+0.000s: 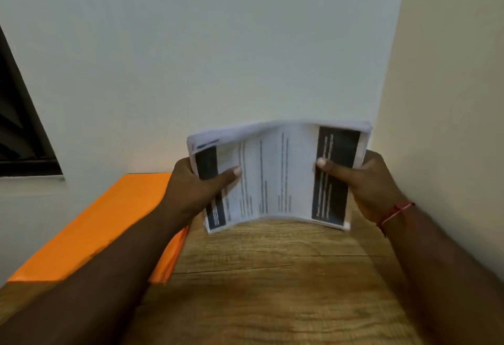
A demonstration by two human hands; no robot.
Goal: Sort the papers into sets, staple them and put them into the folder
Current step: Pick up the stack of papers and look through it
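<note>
Seemingly unstapled papers (275, 178), both hands.

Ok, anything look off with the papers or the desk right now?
Nothing damaged or spilled. The papers are bowed between the left hand and right hand, their top edges fanned unevenly. The orange folder overhangs the desk on its left side. No stapler in view.

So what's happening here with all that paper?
A person holds a stack of printed papers upright over a wooden table, the left hand gripping one side and the right hand the other, thumbs on the front page. An orange folder lies on the table to the left. No stapler is in sight.
</note>
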